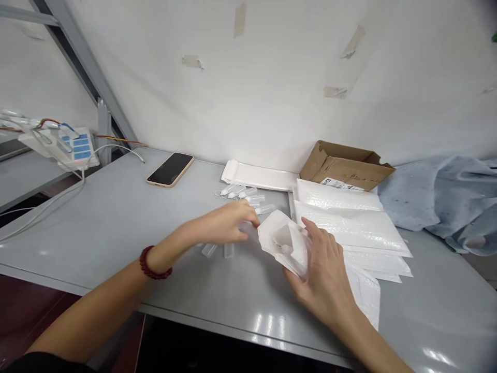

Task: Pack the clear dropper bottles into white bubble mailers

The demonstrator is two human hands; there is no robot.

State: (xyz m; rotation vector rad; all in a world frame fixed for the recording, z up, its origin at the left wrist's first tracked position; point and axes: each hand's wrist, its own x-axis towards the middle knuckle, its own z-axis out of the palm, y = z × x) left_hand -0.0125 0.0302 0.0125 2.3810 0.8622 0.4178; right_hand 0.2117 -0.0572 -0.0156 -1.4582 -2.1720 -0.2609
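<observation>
My right hand (324,269) grips a white padded envelope (267,235), thumb on one side and fingers on the other. The envelope's mouth gapes toward me and to the left, and a small whitish piece (286,249) shows inside. Left of that mouth, my left hand (229,223) hovers over the table with fingers bent and thumb apart; I make out nothing held between them. Just beyond it lie several small clear plastic bottles (248,191) with white tips. More clear bottles (209,250) lie nearer me, partly covered by the left hand.
Several white bubble mailers (349,225) are stacked at the right, before an open cardboard box (349,168). A flat white envelope (264,175) lies by the wall. A phone (171,170), a power strip (79,147) with cables, and bluish cloth (438,191) also lie around the grey table (101,223).
</observation>
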